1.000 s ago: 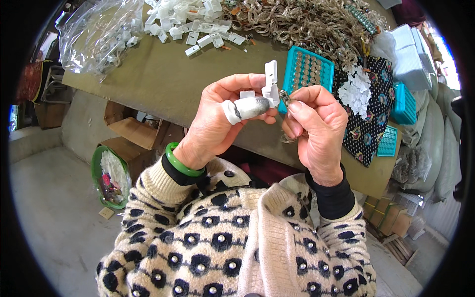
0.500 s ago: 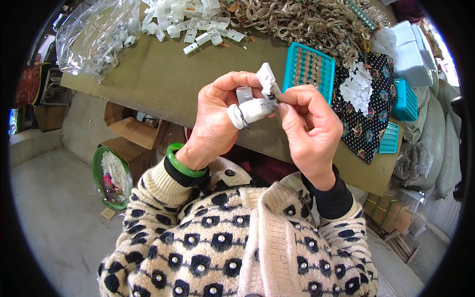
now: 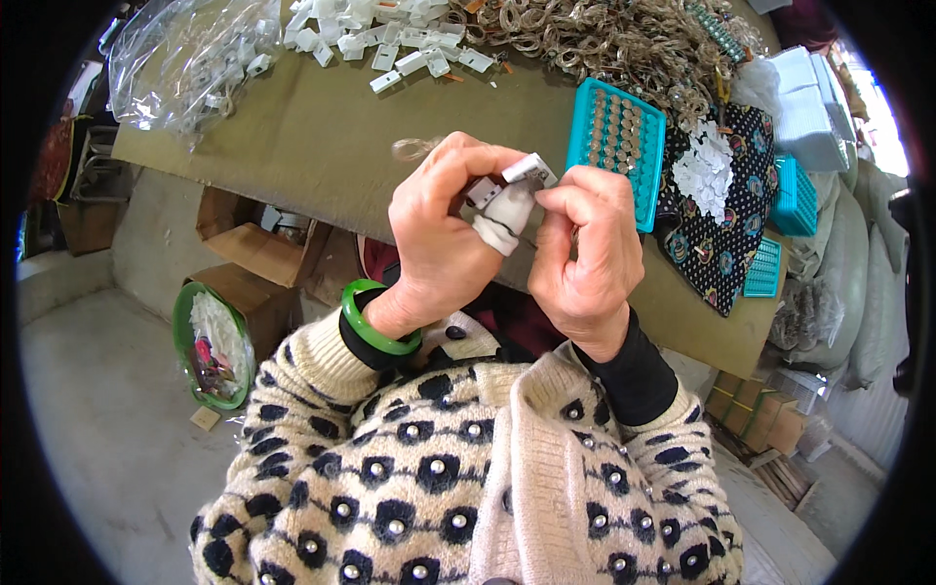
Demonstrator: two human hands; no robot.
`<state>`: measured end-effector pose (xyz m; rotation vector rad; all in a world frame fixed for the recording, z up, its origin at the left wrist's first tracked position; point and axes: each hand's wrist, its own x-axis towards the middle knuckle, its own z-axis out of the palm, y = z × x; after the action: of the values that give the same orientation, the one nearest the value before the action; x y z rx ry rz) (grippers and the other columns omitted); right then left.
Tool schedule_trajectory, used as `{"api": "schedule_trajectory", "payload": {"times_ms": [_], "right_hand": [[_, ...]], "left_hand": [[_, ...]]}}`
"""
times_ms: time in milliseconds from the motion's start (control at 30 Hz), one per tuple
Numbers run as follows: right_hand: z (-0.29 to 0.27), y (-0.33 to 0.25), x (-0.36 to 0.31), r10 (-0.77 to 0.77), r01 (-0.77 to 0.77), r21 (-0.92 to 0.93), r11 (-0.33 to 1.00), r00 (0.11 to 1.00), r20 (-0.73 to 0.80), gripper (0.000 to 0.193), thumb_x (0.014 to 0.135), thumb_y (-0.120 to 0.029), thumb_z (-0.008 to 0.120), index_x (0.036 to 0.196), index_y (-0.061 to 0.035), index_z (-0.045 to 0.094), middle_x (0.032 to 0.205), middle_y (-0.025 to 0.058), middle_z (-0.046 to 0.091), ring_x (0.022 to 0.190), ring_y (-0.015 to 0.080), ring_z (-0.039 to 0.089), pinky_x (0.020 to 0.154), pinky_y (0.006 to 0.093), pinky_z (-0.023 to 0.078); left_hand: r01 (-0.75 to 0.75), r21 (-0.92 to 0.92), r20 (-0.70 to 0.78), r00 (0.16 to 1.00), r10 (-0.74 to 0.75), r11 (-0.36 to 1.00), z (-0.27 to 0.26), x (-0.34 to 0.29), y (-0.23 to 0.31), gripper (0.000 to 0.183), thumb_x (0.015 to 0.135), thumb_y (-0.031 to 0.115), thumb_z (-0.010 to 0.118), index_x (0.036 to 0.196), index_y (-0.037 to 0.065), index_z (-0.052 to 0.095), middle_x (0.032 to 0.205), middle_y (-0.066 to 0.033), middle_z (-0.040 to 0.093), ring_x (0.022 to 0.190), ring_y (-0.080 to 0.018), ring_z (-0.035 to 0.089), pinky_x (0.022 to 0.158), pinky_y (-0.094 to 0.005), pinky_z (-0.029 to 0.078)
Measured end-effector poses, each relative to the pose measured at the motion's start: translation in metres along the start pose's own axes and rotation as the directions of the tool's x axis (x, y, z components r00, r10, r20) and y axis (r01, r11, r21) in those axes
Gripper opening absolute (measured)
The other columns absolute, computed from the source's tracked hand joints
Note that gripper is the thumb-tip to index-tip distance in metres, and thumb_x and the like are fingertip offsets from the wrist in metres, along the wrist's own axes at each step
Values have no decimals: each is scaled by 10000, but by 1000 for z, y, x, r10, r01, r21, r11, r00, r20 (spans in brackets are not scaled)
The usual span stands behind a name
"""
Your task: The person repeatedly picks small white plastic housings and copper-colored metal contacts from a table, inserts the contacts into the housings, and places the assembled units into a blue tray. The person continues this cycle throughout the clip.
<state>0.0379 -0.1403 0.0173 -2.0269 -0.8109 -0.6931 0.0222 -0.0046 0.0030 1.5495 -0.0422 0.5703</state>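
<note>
My left hand [image 3: 437, 239] is closed on a small white plastic casing [image 3: 527, 169], pinched near its fingertips. A second white plastic piece [image 3: 482, 192] sits between its fingers. A white cloth cover [image 3: 505, 216], greyed at the tip and tied with a dark band, wraps its thumb. Beyond the knuckles shows a blurred loop of clear wire [image 3: 414, 148]. Thumb and forefinger of my right hand [image 3: 590, 258] are pressed together right beside the casing and the covered thumb. Whatever they pinch is hidden.
A teal tray [image 3: 647, 185] with rows of round metallic pieces stands beyond my right hand. White casings [image 3: 419, 60], coiled clear wires [image 3: 604, 49] and a plastic bag [image 3: 185, 68] lie along the table's far side. White flakes [image 3: 704, 175] rest on patterned cloth. A green basket [image 3: 185, 336] stands on the floor.
The casing has tipped over from upright to lying lower across the covered thumb. My right hand has shifted left and slightly down. A wire loop now shows behind my left hand.
</note>
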Motion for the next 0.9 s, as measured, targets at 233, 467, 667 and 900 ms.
{"api": "schedule_trajectory", "payload": {"times_ms": [233, 467, 667, 900], "right_hand": [[-2, -3, -2, 453, -484, 453, 749, 873, 183, 121, 936, 30, 615, 1020, -17, 542, 933, 13, 577, 759, 52, 503, 707, 180, 425], [-7, -6, -2, 658, -691, 658, 299, 649, 383, 97, 931, 15, 620, 990, -10, 547, 871, 4, 571, 691, 27, 497, 595, 182, 413], [-10, -4, -3, 660, -690, 720, 74, 575, 483, 92, 927, 34, 609, 985, -5, 550, 858, 9, 571, 677, 29, 490, 590, 177, 401], [-5, -15, -8, 421, -430, 412, 803, 899, 120, 147, 868, 112, 641, 926, -3, 569, 968, 71, 595, 751, 70, 530, 624, 193, 431]], "left_hand": [[650, -615, 351, 733, -583, 447, -16, -3, 4, 202, 906, 155, 667, 1045, 17, 622, 845, -61, 632, 639, -115, 567, 555, -251, 441], [689, -698, 489, 656, -575, 193, -20, -1, -1, 220, 929, 153, 643, 1105, 30, 599, 910, -75, 646, 759, -137, 604, 562, -253, 443], [669, -642, 388, 704, -595, 374, -15, 0, -4, 210, 928, 130, 642, 1100, 13, 612, 939, -80, 663, 771, -141, 625, 566, -240, 458], [225, -176, -5, 973, -230, 958, 12, -12, -2, 280, 851, -13, 706, 1113, -10, 610, 900, -17, 649, 790, -71, 602, 691, -208, 502]]}}
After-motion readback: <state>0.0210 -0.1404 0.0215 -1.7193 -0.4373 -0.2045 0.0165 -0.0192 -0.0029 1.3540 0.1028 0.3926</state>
